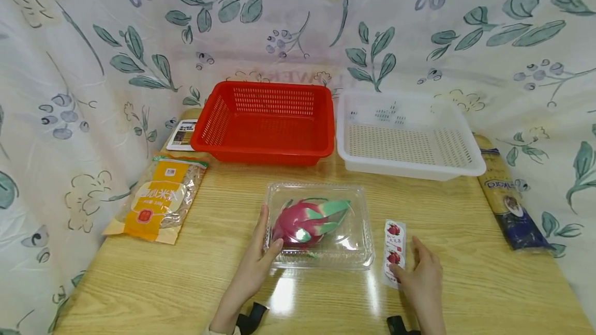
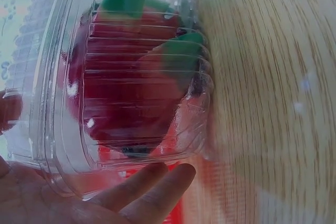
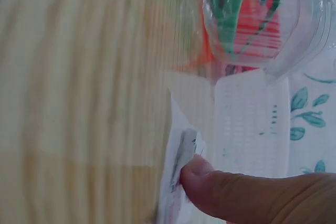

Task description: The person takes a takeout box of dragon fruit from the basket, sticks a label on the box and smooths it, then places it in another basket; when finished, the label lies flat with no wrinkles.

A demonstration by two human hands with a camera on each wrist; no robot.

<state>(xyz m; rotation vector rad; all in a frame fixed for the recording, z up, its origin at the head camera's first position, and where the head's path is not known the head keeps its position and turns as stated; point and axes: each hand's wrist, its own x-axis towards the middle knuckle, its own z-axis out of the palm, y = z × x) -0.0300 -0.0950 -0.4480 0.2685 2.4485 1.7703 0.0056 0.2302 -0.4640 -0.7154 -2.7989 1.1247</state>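
A pink dragon fruit [image 1: 298,224] with green-tipped scales lies inside a clear plastic box [image 1: 356,257] on the table. My left hand [image 1: 257,252] holds the box by its left end, thumb at the near corner and fingers along the side. The left wrist view shows fingers [image 2: 157,192] against the box's end wall. To the right of the box lies a narrow white sticker strip [image 1: 395,239] printed with dragon fruits. My right hand [image 1: 423,275] is beside it, its thumb [image 3: 202,182] touching the strip's near part and its index finger extended just off the right edge.
Behind the box stand a red basket [image 1: 261,158] and a white basket [image 1: 405,167]. An orange-labelled food bag [image 1: 160,195] lies at the left, with a white packet [image 1: 181,136] behind it. A gold-and-blue packet [image 1: 512,200] lies at the right edge. A patterned curtain [image 1: 298,14] hangs behind.
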